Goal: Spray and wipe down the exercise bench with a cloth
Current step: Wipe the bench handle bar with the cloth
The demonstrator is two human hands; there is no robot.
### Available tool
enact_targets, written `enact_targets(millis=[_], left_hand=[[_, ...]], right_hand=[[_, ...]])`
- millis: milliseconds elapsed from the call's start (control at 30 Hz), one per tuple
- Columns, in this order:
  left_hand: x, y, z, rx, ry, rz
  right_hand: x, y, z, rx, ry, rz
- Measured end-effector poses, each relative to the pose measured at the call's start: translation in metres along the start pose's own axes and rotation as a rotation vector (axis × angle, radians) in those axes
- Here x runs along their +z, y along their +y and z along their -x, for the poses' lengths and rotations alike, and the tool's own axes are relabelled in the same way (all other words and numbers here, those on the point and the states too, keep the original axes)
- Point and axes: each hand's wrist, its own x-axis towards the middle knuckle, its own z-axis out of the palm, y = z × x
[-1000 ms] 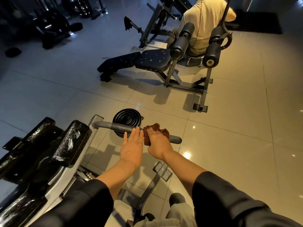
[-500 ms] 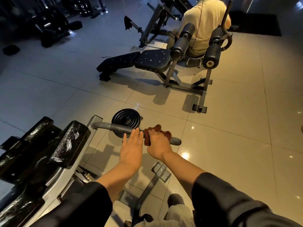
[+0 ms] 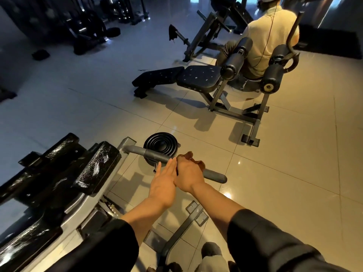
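On the grey handle bar (image 3: 157, 156) jutting from the bench's frame, the right hand (image 3: 188, 174) is curling around a brown cloth (image 3: 191, 157), wrapping it over the bar, likely so the rub covers the whole tube. Beside it, toward the glossy black pads (image 3: 96, 167), the left hand (image 3: 164, 185) is lying flat with straight fingers, holding nothing, seemingly steadying the bar.
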Motion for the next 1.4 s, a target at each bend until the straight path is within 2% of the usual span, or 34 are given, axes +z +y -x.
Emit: enact_targets(millis=[100,200,267,467,667,767,967,1100,1233,1300,1400], left_hand=[[-0.002,-0.018,0.007,-0.030,0.065,0.052],[-0.009,-0.045,0.014,-0.248,0.175,0.137],[-0.017,-0.056,0.012,-0.289,0.150,0.129],[-0.035,-0.077,0.005,-0.243,0.129,0.130],[-0.040,-0.093,0.003,-0.182,0.013,0.057],[-0.041,-0.094,0.006,-0.183,0.014,0.029],[-0.039,-0.084,0.008,-0.230,0.020,-0.014],[-0.038,-0.081,0.008,-0.246,0.046,0.040],[-0.039,-0.078,0.013,-0.270,0.205,0.417],[-0.040,-0.079,0.016,-0.258,0.266,0.481],[-0.040,-0.085,0.018,-0.276,0.259,0.500]], right_hand=[[0.001,0.010,0.002,-0.022,-0.034,0.011],[0.003,0.028,0.008,0.052,-0.001,0.059],[0.006,0.024,0.007,0.098,0.036,0.074],[0.012,-0.023,-0.014,0.047,0.010,0.151],[0.023,-0.086,-0.034,-0.167,-0.053,0.270],[0.018,-0.078,-0.028,-0.235,-0.078,0.427],[0.002,-0.026,-0.003,-0.113,-0.129,0.460],[-0.013,-0.028,0.000,-0.128,-0.136,0.324],[-0.015,-0.042,-0.003,-0.248,0.030,-0.012],[-0.021,-0.050,-0.008,-0.259,0.120,-0.167],[-0.031,-0.064,-0.019,-0.198,0.328,-0.291]])
